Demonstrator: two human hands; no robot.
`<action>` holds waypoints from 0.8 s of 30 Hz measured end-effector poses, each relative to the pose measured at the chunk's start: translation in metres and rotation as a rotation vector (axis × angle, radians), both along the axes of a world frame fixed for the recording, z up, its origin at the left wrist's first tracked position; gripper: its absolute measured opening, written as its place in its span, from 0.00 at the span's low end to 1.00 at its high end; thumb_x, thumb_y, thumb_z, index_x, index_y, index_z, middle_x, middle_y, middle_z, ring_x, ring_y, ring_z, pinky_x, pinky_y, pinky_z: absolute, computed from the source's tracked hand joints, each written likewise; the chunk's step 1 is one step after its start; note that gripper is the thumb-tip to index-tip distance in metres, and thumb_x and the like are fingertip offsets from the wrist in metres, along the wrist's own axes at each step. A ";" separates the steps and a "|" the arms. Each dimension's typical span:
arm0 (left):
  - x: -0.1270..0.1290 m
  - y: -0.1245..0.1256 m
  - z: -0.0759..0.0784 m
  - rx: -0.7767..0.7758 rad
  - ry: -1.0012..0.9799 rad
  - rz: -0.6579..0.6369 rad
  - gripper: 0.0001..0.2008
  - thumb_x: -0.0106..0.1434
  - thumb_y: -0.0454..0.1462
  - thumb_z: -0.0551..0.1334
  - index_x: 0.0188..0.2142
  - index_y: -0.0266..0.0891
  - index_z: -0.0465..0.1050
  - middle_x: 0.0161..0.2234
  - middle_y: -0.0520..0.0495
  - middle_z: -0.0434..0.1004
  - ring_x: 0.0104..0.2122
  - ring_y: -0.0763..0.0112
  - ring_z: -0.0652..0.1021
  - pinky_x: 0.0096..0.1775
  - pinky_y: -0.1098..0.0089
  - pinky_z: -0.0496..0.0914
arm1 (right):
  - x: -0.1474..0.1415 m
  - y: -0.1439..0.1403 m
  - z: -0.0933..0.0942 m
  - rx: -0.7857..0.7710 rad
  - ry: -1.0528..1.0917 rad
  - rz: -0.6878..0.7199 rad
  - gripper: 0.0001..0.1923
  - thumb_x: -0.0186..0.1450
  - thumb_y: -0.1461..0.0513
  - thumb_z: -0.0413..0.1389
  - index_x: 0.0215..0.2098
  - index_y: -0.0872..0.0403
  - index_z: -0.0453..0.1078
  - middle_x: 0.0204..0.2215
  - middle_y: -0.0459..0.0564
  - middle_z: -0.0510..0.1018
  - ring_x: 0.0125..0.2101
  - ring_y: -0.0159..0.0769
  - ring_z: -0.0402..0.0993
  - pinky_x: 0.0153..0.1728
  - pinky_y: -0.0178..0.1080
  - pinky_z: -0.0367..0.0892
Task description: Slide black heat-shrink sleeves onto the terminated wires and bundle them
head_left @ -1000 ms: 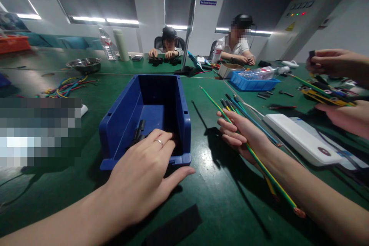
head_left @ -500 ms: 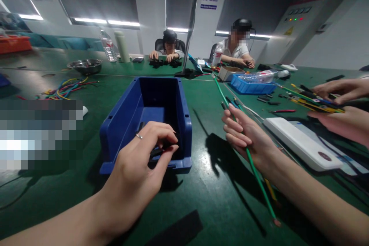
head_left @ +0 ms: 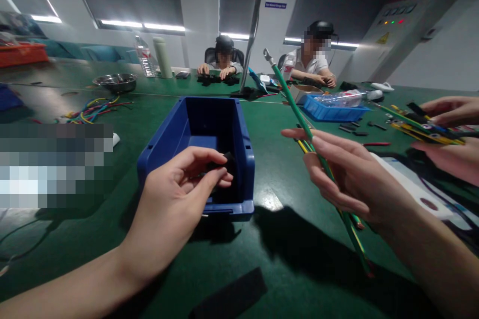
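Over the near rim of the blue bin, the left hand pinches a small black sleeve between thumb and fingertips, lifted just clear of the bin's inside. To the right, the right hand grips a bundle of wires, with one green wire raised upright and tilted away, its metal lug at the top. Sleeve and wire are near each other but apart. If the sleeve is meant for that wire, the judgement is that the pinch should stay light and near one end so the bore stays open, while the right hand steadies the green wire apart from the others and brings a free end level with the sleeve. Another person's hands work on yellow wires at the far right, well apart.
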State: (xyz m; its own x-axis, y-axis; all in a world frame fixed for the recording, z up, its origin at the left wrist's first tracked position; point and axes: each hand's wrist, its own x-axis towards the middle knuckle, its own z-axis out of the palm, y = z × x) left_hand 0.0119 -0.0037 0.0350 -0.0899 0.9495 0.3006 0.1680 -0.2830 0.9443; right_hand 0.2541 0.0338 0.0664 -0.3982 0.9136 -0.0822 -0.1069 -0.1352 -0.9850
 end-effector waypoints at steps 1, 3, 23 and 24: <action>0.001 0.001 0.001 -0.003 -0.007 -0.006 0.07 0.60 0.37 0.67 0.38 0.38 0.75 0.32 0.50 0.82 0.30 0.68 0.84 0.35 0.73 0.80 | 0.000 -0.003 0.002 -0.018 -0.026 0.040 0.24 0.67 0.52 0.54 0.60 0.45 0.65 0.15 0.40 0.71 0.05 0.21 0.52 0.06 0.22 0.44; 0.002 0.002 0.002 -0.009 -0.009 -0.029 0.09 0.60 0.37 0.67 0.40 0.38 0.75 0.32 0.50 0.82 0.29 0.68 0.83 0.34 0.72 0.81 | 0.000 -0.009 0.006 -0.084 -0.078 0.142 0.27 0.68 0.51 0.53 0.64 0.43 0.60 0.18 0.45 0.76 0.05 0.25 0.59 0.06 0.23 0.46; -0.005 0.006 0.001 -0.036 0.169 -0.138 0.14 0.69 0.39 0.57 0.51 0.42 0.74 0.31 0.52 0.79 0.30 0.73 0.80 0.33 0.74 0.77 | -0.008 -0.037 -0.009 1.154 -1.039 -0.479 0.16 0.72 0.59 0.50 0.57 0.43 0.65 0.24 0.43 0.77 0.13 0.26 0.61 0.16 0.34 0.57; -0.005 0.005 0.001 -0.005 0.197 -0.136 0.13 0.69 0.39 0.57 0.51 0.44 0.74 0.31 0.52 0.79 0.32 0.73 0.81 0.35 0.75 0.77 | -0.009 -0.040 -0.010 1.224 -1.120 -0.498 0.17 0.72 0.60 0.49 0.58 0.45 0.64 0.27 0.45 0.79 0.14 0.27 0.64 0.17 0.36 0.57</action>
